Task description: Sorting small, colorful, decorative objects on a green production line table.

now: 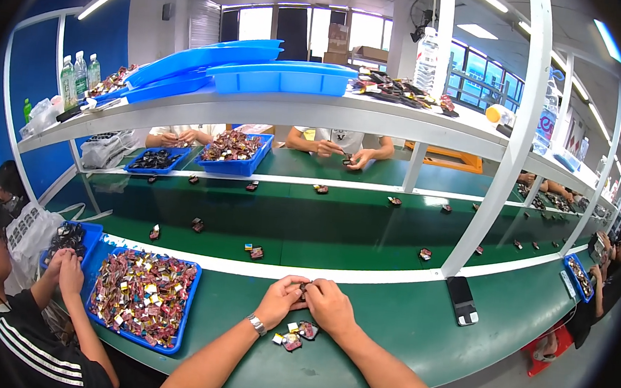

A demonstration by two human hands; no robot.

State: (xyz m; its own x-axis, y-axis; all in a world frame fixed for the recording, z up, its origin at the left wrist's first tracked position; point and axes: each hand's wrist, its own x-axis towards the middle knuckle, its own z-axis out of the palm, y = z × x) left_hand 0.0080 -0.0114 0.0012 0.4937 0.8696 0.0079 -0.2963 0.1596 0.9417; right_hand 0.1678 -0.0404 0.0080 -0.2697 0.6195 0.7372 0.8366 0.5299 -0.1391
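Observation:
My left hand and my right hand meet over the green bench, fingers pinched together around a small dark part. Most of that part is covered by the fingers, so its kind does not show. Just below the hands lies a loose little group of dark red electronic pieces with white and yellow blocks on them. A silver watch is on my left wrist.
To the left stands a blue tray heaped with similar red pieces. A black phone-like device lies at the right. Beyond the white rail, a green belt carries scattered pieces. Co-workers sit left, right and opposite; a shelf overhead holds blue trays.

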